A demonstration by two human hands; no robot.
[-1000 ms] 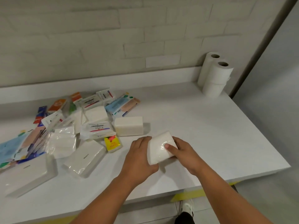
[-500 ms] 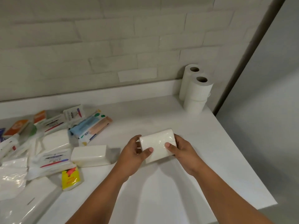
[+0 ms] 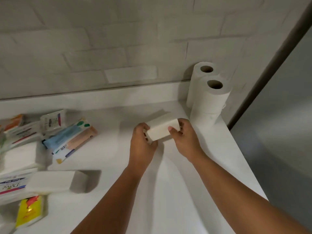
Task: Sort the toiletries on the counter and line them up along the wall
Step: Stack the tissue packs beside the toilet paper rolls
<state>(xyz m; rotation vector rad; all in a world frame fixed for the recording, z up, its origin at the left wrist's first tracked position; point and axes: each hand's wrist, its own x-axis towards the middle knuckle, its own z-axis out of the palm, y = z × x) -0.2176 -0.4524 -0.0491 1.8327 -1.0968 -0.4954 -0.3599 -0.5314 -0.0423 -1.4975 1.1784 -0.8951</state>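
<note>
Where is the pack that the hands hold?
In the head view the pack is right of centre, gripped by the left hand and right hand, just left of the paper rolls by the wall.

We record a wall of pale painted brick across the back, its courses staggered and its joints shallow. One smooth blank plate is set in the lowest course. A low white ledge runs along the foot of the wall and meets the matt white tabletop, which ends in a straight right edge. A dark upright strip rises at the right corner. Beyond it we note a plain grey surface; whether wall or floor, we cannot tell. Light is soft, shadows faint.
</note>
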